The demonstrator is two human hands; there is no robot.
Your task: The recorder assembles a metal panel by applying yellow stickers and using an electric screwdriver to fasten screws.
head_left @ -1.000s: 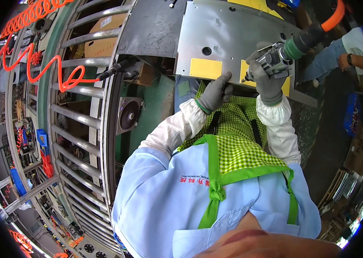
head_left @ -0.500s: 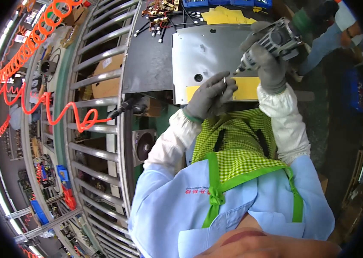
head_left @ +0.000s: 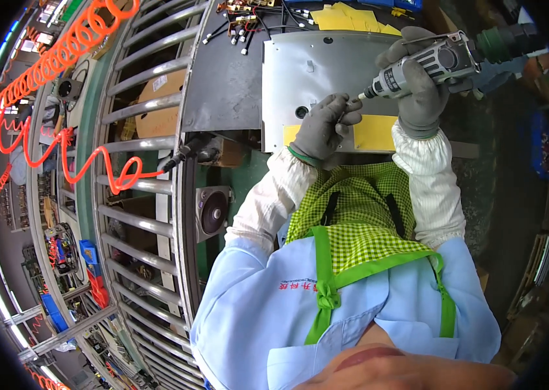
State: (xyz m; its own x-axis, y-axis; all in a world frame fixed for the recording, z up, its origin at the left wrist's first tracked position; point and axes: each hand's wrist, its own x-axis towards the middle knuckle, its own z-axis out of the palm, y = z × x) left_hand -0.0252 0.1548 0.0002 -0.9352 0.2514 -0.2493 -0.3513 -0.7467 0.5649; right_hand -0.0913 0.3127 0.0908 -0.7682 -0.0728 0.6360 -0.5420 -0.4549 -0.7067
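Observation:
My right hand (head_left: 422, 101), in a grey glove, is wrapped round a grey power screwdriver (head_left: 446, 60) with a dark green rear end. The tool lies nearly level, its narrow tip pointing left. Right at that tip, my gloved left hand (head_left: 320, 129) is closed in a pinch. Whatever is between its fingertips is too small to make out. Both hands are above a light grey metal panel (head_left: 287, 68) that has a dark round hole and small raised tabs. A yellow strip (head_left: 374, 134) runs along the panel's near edge, partly hidden by my left hand.
Beyond the panel lie yellow sheets (head_left: 346, 18) and a bundle of cables with connectors (head_left: 242, 23) on the dark table (head_left: 219, 97). A metal roller conveyor (head_left: 148, 182) runs along the left, with an orange coiled hose (head_left: 109, 170) over it.
My left hand has moved slightly right and away from me, up to the screwdriver's tip. The screwdriver has turned closer to level and shifted right with my right hand.

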